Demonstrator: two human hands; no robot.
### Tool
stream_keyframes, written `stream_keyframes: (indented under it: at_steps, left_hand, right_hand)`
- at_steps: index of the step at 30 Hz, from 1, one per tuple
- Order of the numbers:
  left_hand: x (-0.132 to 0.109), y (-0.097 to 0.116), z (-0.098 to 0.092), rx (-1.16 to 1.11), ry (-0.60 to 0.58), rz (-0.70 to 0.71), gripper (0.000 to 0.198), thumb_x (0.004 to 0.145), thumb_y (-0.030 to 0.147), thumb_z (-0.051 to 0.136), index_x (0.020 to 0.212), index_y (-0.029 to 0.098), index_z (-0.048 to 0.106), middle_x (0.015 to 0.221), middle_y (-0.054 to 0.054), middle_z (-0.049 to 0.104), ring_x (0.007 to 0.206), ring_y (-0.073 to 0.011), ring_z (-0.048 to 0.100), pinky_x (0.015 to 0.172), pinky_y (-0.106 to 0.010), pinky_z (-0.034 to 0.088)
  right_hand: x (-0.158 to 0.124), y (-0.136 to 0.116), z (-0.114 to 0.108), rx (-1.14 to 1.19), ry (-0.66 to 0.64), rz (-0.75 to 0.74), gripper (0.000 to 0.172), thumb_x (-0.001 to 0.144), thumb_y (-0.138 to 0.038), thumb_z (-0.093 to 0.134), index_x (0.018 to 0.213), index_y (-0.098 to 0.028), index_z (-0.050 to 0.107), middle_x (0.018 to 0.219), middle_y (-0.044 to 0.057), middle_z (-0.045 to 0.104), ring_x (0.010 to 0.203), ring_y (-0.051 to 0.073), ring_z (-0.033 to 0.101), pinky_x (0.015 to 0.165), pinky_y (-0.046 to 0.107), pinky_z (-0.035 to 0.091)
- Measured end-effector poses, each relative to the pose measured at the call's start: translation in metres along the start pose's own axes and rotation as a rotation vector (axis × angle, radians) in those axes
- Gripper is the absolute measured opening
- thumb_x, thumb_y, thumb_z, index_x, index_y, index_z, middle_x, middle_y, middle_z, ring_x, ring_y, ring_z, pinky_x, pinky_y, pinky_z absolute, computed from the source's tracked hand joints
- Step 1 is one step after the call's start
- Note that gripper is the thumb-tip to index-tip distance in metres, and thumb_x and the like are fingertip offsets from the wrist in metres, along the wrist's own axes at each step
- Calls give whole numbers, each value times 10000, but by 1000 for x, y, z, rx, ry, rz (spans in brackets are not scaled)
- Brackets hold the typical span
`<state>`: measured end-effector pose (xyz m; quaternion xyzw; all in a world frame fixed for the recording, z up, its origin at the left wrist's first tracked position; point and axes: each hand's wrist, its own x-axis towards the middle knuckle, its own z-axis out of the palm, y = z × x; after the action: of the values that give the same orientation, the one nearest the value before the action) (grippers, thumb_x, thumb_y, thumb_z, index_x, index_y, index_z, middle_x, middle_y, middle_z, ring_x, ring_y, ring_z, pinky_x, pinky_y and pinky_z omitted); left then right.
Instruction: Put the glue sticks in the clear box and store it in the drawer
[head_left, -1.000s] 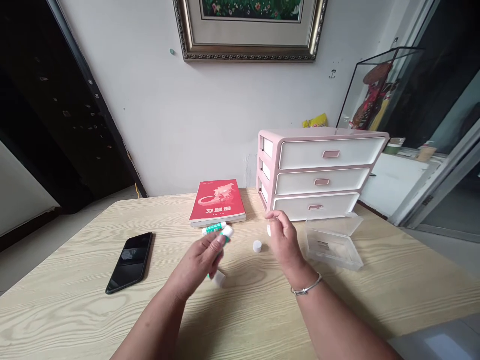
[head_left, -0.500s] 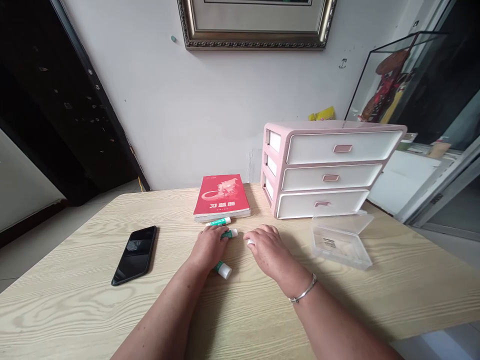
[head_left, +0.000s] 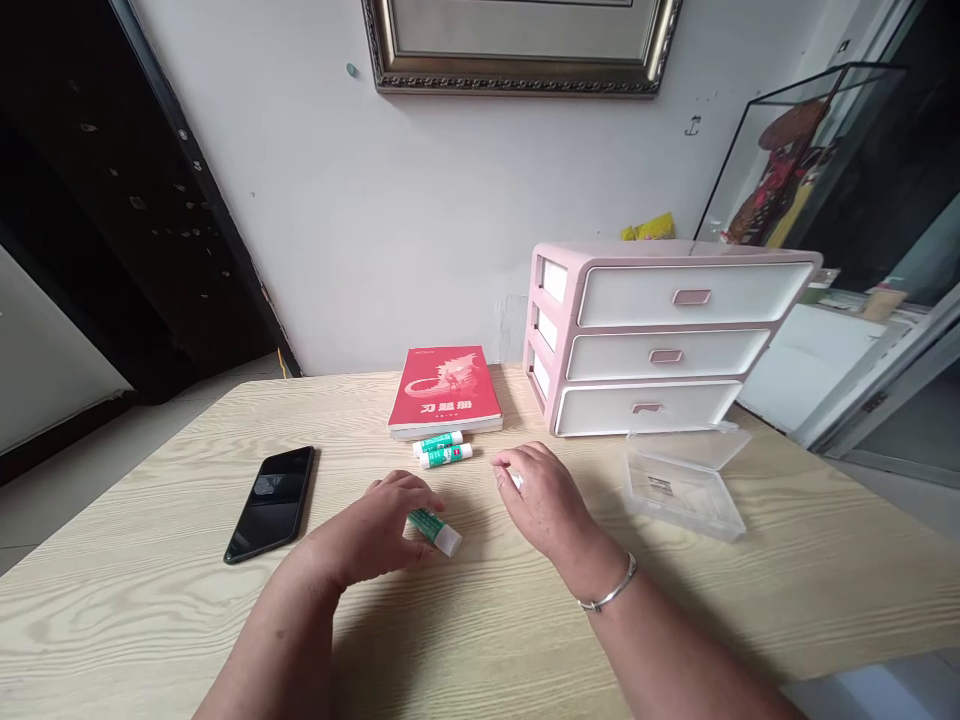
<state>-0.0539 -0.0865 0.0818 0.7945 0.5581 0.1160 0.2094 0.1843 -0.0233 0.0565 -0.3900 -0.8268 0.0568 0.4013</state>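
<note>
Two green-and-white glue sticks lie side by side on the wooden table, just in front of a red book. A third glue stick lies lower down, its white cap end pointing right. My left hand is beside that stick, fingers curled and reaching its green end, holding nothing. My right hand is a short way to the right, with a small white cap pinched in its fingertips. Most of that cap is hidden by my fingers.
The red book lies at the back of the table, next to a pink-and-white three-drawer unit. A clear plastic box stands to the right, and a black smartphone lies to the left.
My left hand has moved left and toward me, uncovering the glue sticks near the book. Those two now lie side by side. My right hand has lifted slightly.
</note>
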Motion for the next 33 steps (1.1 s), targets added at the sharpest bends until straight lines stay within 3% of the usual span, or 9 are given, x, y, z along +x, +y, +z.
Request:
stream_keyframes:
  at_steps: [5, 8, 11, 16, 21, 25, 29, 33]
  left_hand:
    - [14, -1, 15, 166, 30, -27, 194, 776, 293, 638, 957, 265, 703, 1000, -52, 662, 1025, -274, 576, 874, -358, 427]
    - [20, 10, 18, 84, 74, -48, 181, 875, 309, 518, 939, 212, 656, 941, -64, 657, 877, -229, 600, 746, -308, 432]
    - [20, 21, 22, -56, 124, -71, 239, 947, 374, 426, 938, 205, 594, 840, -28, 646, 735, -188, 584, 649, -279, 412]
    - [20, 41, 36, -160, 235, 27, 257, 958, 379, 459, 1132, 228, 572, 1036, -57, 681, 903, -211, 635, 761, -286, 450]
    - [21, 59, 42, -72, 259, 28, 313, 957, 378, 474, 1216, 220, 552, 1144, -102, 672, 966, -257, 655, 787, -322, 455]
    - [18, 65, 36, -190, 203, 53, 303, 979, 439, 431, 1086, 211, 599, 928, -55, 684, 801, -207, 622, 704, -287, 432]
    - [15, 65, 31, -506, 113, 94, 385, 971, 523, 431, 926, 182, 604, 719, 10, 549, 625, -117, 469, 589, -228, 382]
    - [15, 58, 35, -906, -80, -11, 415, 929, 593, 484, 899, 182, 537, 611, 72, 396, 453, -50, 259, 400, -176, 229]
  right_hand:
    - [-1, -2, 0, 102, 67, 60, 148, 907, -167, 537, 960, -204, 670, 897, 40, 720, 855, 192, 634, 784, 298, 461]
    - [-1, -3, 1, 218, 31, 140, 151, 944, -248, 518, 970, -208, 662, 868, 27, 719, 766, 166, 635, 715, 268, 449]
    - [-1, -9, -2, 340, -33, 234, 274, 996, -386, 437, 962, -205, 640, 781, 16, 686, 668, 148, 598, 627, 249, 417]
    - [-1, -21, -7, 329, -139, 266, 378, 999, -483, 375, 916, -196, 607, 719, 22, 644, 670, 161, 572, 627, 257, 387]
    - [-1, -19, 5, 408, -156, 379, 266, 971, -353, 422, 850, -203, 607, 710, 5, 627, 671, 146, 560, 617, 241, 387]
    - [-2, -17, 9, 553, -106, 459, 200, 879, -171, 419, 839, -209, 611, 591, -47, 526, 562, 114, 488, 538, 209, 363]
    - [-5, -22, 2, 607, -98, 355, 228, 830, -110, 393, 826, -209, 598, 520, -72, 439, 500, 103, 411, 491, 199, 330]
    - [-7, -25, -3, 605, -48, 259, 216, 826, -94, 390, 808, -205, 575, 529, -71, 450, 499, 97, 415, 501, 197, 341]
